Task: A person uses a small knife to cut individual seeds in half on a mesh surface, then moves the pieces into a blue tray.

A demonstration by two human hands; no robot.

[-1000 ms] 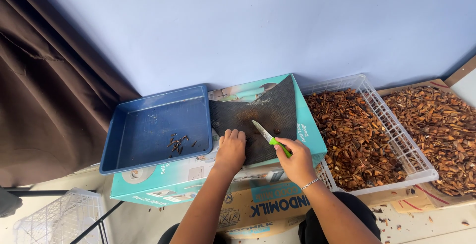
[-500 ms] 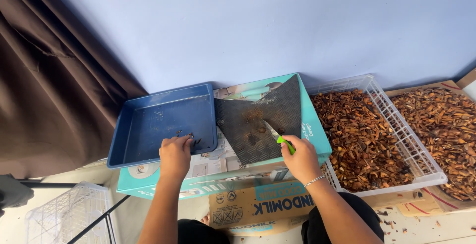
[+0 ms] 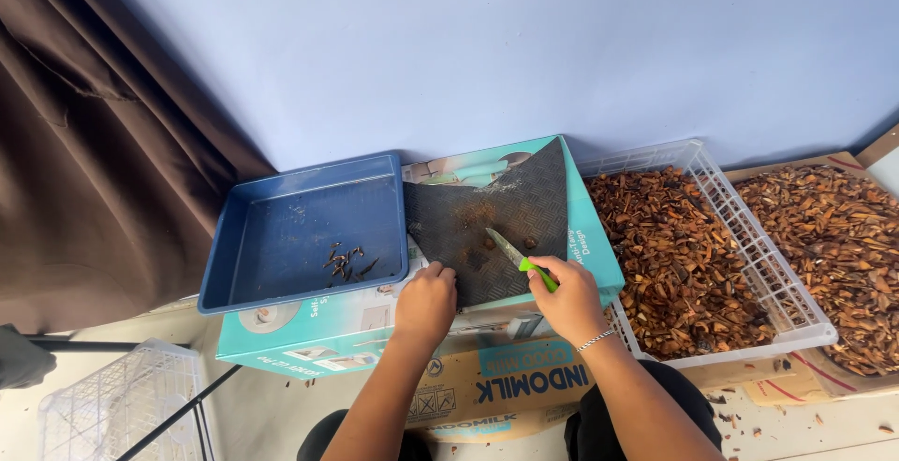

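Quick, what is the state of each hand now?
Left hand: closed, resting at the edge of the black mat; holding something cannot be told.
Right hand: closed on a green-handled knife.

The right hand [image 3: 567, 302] covers most of the green knife handle [image 3: 538, 274], so its grip cannot be made out in full. Left of the dark rubber mat [image 3: 496, 222], the bits in the blue tray [image 3: 304, 232] are too small to identify. Right of the mat, the cardboard tray of brown pieces [image 3: 833, 255] runs off the picture's edge. The left hand [image 3: 426, 307] hides the mat's near corner.
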